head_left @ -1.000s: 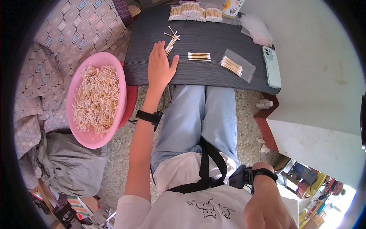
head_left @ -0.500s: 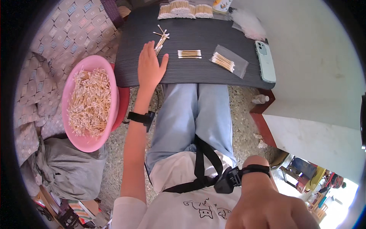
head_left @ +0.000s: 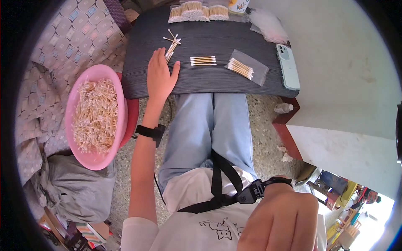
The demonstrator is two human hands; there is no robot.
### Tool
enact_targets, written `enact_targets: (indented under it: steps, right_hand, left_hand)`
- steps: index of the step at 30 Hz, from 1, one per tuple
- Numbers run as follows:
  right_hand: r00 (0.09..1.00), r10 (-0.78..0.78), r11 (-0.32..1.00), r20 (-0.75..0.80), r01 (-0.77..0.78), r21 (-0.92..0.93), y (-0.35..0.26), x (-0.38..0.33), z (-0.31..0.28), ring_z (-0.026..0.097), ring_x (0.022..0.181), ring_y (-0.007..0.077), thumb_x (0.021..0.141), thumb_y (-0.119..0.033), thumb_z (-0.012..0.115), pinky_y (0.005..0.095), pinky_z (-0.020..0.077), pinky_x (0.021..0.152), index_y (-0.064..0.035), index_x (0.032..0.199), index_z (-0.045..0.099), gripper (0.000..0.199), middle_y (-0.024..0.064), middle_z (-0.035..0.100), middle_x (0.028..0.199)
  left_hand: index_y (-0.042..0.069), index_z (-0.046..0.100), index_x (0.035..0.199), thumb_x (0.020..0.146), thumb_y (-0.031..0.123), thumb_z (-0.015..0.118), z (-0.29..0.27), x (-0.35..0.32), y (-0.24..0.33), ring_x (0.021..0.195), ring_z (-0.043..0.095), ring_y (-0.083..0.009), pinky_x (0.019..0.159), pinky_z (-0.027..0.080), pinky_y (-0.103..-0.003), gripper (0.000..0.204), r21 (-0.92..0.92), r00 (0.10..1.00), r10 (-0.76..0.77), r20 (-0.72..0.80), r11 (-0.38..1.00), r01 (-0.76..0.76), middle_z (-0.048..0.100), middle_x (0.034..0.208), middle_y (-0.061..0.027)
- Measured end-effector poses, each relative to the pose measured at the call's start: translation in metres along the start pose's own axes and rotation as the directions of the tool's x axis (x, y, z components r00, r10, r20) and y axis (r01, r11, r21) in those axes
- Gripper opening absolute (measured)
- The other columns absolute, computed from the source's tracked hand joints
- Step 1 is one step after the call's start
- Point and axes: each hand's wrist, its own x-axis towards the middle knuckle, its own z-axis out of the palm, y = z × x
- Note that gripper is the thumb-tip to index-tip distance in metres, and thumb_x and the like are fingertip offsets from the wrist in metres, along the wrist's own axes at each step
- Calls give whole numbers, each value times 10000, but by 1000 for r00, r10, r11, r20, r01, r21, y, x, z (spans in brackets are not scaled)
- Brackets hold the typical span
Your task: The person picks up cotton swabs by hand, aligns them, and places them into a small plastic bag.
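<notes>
My left hand lies flat on the dark table, fingers stretched and thumb apart. Beside its fingertips is a loose pile of cotton swabs, some crossing at the top and partly covered by the hand. A neat row of cotton swabs lies to the right of the hand. Farther right, a clear plastic bag has a bundle of cotton swabs at its opening. Close in at the lower right, my right hand is bent at the knuckles, fingers together. Its fingertips are cut off by the frame.
A pink basin heaped with cotton swabs stands left of the table. Packed swab bundles and a printed cup line the far edge. Clear bags and a phone are at right, near the wall.
My right hand has turned, its fingers bending downward at the lower edge. My left hand stays flat by the loose swabs. The whole view has shifted slightly.
</notes>
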Motion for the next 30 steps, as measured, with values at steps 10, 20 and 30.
enact_targets:
  steps: [10, 20, 30]
  right_hand:
    - [794, 568, 570, 215, -191, -799, 6, -5, -12, 554, 830, 248, 882, -229, 613, 346, 487, 728, 13, 1026, 620, 281, 81, 540, 846]
    - [768, 631, 582, 105, -380, -719, 57, -28, 40, 556, 882, 262, 803, -255, 662, 343, 488, 755, 9, 1096, 555, 409, 120, 525, 1010]
    - [834, 516, 683, 194, -265, -680, 55, -32, 42, 572, 736, 229, 821, -190, 642, 320, 479, 592, 9, 943, 583, 241, 92, 524, 857]
  left_hand:
    - [-47, 408, 1297, 885, 340, 568, -4, 1, 1, 1250, 425, -375, 1055, 336, -433, 588, 19, 1000, -16, 23, 1000, 16, 477, 1294, -245]
    - [-53, 404, 1289, 879, 333, 574, -3, -4, -2, 1248, 425, -375, 1059, 330, -445, 589, -4, 1000, -2, -7, 1000, 2, 474, 1297, -248]
    - [-47, 412, 1284, 881, 326, 569, -4, -4, -2, 1246, 426, -378, 1058, 331, -443, 572, 5, 1000, -4, -5, 1000, 4, 473, 1296, -252]
